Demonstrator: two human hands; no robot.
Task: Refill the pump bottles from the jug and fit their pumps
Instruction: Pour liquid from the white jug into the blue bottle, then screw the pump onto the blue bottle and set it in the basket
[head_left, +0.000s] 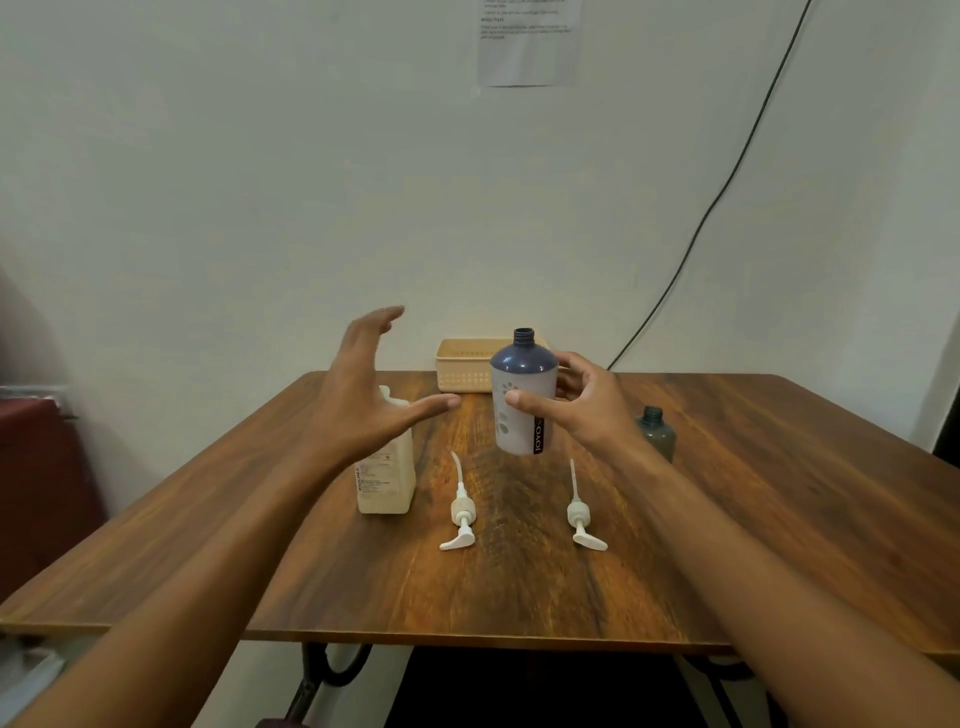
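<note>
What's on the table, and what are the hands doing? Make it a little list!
left hand: open, spread above the jug
right hand: thumb and fingers round the blue-topped bottle
small dark bottle: partly hidden behind the right wrist
bottle necks: both open, no pump fitted
pumps: left pump and right pump, lying on the table
basket: at the table's far edge

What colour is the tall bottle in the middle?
Tall bottle: dark blue top, pale lilac body; head view.
</note>
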